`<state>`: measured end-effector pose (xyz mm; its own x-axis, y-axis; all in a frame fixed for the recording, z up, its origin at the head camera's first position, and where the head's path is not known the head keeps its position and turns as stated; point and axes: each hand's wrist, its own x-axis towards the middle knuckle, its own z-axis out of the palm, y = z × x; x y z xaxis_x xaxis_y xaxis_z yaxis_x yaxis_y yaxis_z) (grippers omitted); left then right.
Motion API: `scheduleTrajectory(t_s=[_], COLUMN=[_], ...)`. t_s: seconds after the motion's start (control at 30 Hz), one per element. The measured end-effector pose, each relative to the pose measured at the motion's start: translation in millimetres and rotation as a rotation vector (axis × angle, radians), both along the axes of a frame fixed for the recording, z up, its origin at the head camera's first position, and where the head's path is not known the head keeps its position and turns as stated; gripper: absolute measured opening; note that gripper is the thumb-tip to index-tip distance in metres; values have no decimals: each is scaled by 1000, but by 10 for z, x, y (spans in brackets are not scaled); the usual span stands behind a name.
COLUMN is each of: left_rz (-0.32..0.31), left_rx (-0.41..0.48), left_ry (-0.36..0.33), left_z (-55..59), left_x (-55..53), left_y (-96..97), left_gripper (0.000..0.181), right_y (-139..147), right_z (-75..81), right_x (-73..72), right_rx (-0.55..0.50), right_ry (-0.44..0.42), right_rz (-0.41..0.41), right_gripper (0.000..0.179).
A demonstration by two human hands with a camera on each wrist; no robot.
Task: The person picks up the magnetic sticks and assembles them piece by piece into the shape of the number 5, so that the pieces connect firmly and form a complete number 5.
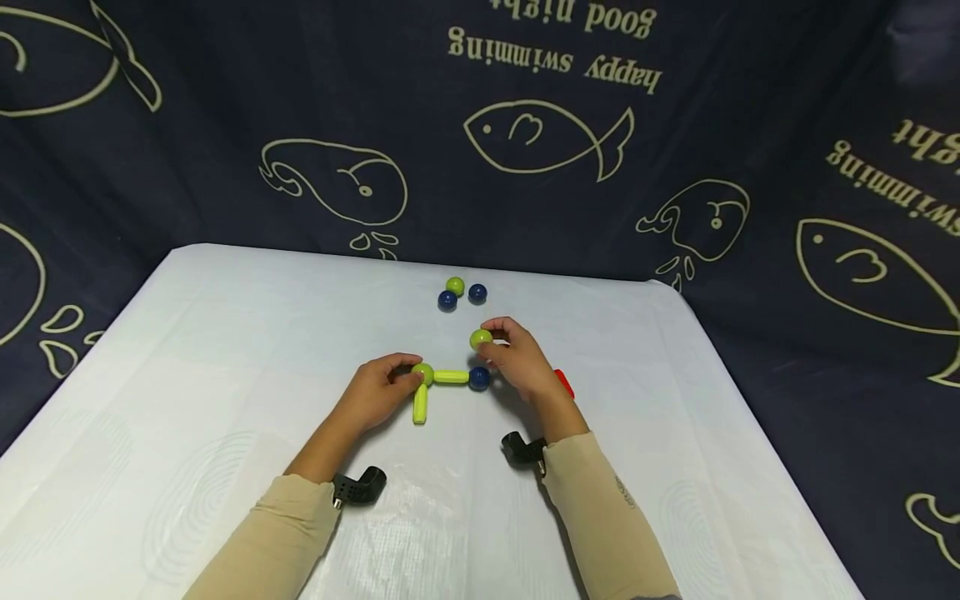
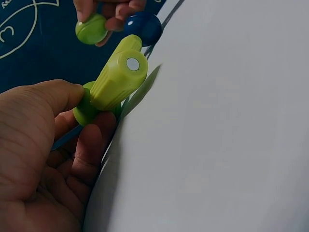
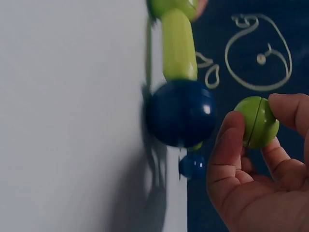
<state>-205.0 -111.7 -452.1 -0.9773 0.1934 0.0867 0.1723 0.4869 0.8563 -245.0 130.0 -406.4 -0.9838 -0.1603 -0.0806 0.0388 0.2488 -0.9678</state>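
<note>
My left hand (image 1: 377, 390) pinches a green ball (image 1: 423, 372) between thumb and fingers. Two yellow-green rods meet at that ball. One rod (image 1: 452, 377) runs right to a dark blue ball (image 1: 479, 378) at its far end. The other rod (image 1: 420, 405) points toward the near side, its free end showing a pale round disc in the left wrist view. A separate green ball (image 3: 259, 122) with a seam is pinched in my right hand (image 1: 517, 360), just beyond the blue ball and apart from it.
Near the table's far edge lie two dark blue balls (image 1: 477, 293) and a green ball (image 1: 455, 286), close together. A red piece (image 1: 564, 383) is partly hidden behind the right wrist. A white cloth (image 1: 247, 350) covers the table, and a dark patterned curtain (image 1: 435, 200) hangs behind.
</note>
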Motion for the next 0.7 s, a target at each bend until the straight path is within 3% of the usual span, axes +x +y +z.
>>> scheduleTrajectory(t_s=[0.33, 0.7], left_rz=[1, -3], left_rx=[0, 10], left_ry=[-2, -4], left_z=[9, 11], left_x=[-5, 4], left_y=[8, 3], left_gripper=[33, 34], right_y=[-61, -196], right_z=[65, 24], right_x=[301, 565], right_rx=[-31, 18], right_ry=[11, 52], right_rz=[55, 229], right_gripper=[30, 29])
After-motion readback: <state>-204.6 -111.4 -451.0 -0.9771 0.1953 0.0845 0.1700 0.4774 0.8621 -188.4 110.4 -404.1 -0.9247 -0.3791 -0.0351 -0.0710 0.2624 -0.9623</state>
